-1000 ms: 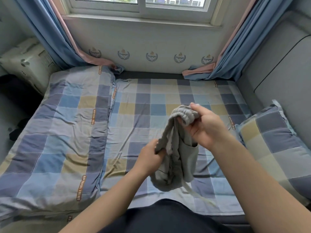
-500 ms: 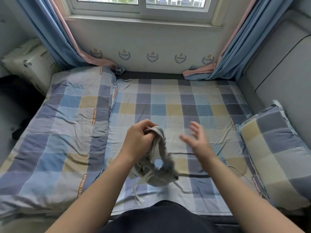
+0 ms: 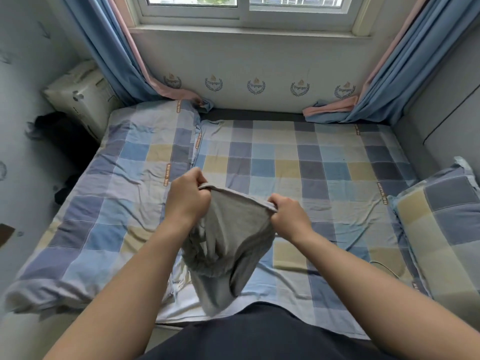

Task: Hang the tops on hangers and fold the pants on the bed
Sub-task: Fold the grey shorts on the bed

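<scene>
Upper left of frame: a pale cardboard box [image 3: 83,97] sits in the corner beside the bed, w/ dark clothing [image 3: 65,141] heaped just below it in the gap by the wall. A blue curtain w/ pink lining [image 3: 104,48] hangs down past the box, its end lying on the bed's far corner.

Left third: a folded checked quilt [image 3: 117,190] covers that side of the bed [image 3: 324,165], same blue/grey/yellow squares as the sheet.

Centre: L hand [image 3: 188,197] is curled into a fist, fingers and thumb pinching one end of the top edge of the grey pants [image 3: 231,229]. R hand [image 3: 289,215], slightly lower in frame, is also fisted and pinches the other end. That edge runs taut btwn the two hands. The rest of the pants hangs down bunched and creased toward bottom centre, over the bed's near edge, ending in front of the person's dark top [image 3: 259,333]. Can't tell if the lowest part touches the sheet.

Top centre: window [image 3: 244,9], and below it a white wall w/ a row of crest emblems [image 3: 255,87].

Right: second blue and pink curtain [image 3: 389,68], a grey padded headboard [image 3: 441,113], and a checked pillow [image 3: 441,229] at the right edge. A thin cable [image 3: 384,266] lies on the sheet just beside the pillow.
</scene>
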